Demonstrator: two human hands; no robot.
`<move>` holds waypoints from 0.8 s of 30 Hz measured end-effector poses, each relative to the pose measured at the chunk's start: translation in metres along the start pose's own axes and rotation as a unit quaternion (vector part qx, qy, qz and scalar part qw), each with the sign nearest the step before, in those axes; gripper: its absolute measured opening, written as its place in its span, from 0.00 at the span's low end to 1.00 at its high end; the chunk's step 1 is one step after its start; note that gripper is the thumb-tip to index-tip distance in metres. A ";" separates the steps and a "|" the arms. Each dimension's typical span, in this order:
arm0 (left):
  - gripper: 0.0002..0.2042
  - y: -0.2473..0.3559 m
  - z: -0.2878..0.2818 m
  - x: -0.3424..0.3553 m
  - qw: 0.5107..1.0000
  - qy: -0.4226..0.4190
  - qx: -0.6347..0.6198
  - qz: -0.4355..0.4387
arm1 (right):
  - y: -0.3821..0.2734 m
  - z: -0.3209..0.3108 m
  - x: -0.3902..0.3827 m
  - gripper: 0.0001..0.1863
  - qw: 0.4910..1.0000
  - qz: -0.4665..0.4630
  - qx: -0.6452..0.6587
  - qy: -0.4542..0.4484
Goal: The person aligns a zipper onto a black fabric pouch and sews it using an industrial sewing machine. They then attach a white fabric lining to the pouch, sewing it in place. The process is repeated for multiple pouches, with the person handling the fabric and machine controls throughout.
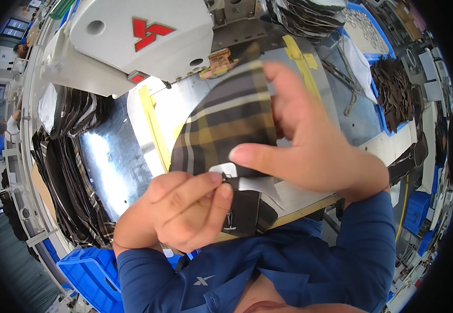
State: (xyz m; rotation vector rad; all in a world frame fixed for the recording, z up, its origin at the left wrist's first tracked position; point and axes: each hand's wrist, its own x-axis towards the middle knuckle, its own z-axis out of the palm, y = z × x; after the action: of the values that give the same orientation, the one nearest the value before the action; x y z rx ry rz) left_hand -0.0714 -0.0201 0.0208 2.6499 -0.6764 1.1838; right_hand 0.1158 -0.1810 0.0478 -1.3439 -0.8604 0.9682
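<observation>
The left hand (184, 208) is curling shut, its thumb and forefinger pinching the lower edge of a plaid piece (226, 125) just where a small metal fitting (225, 169) is sitting. The right hand (310, 151) is lying across the same piece from the right, its thumb stretching leftward over the cloth and pressing down just above the left fingertips, while its other fingers are half open and reaching up along the far edge of the fabric; it is gripping the piece between thumb and fingers rather than closing into a fist. The plaid piece, brown with yellow and pale stripes, is being held up in front of the chest, above the near edge of the desk (111, 161). Below the pinch, a dark flap (244, 211) with a small metal clip is hanging down against the blue sleeves.

Beyond the hands, a shiny steel plate is covering the desk, with strips of yellow tape (153, 128) running across it. A white sewing machine (143, 41) is looming over the far side, its needle area sitting just behind the top of the plaid piece. To the left, a stack of dark and plaid pieces (70, 172) is draping over the desk edge, with a blue bin (91, 276) standing below it. To the right, a blue tray (393, 96) is holding a heap of dark brown parts, and another pile of dark pieces (310, 15) is resting near the top.
</observation>
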 end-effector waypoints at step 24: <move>0.10 0.004 0.002 0.001 0.987 0.048 -0.153 -0.003 | 0.008 -0.008 -0.005 0.10 0.719 -0.526 -0.453 -0.035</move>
State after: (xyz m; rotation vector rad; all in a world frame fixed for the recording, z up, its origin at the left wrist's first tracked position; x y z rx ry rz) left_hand -0.0709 -0.0245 0.0198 2.3251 -0.7653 1.0980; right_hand 0.1205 -0.1892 0.0401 -1.2207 -2.0006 -0.4131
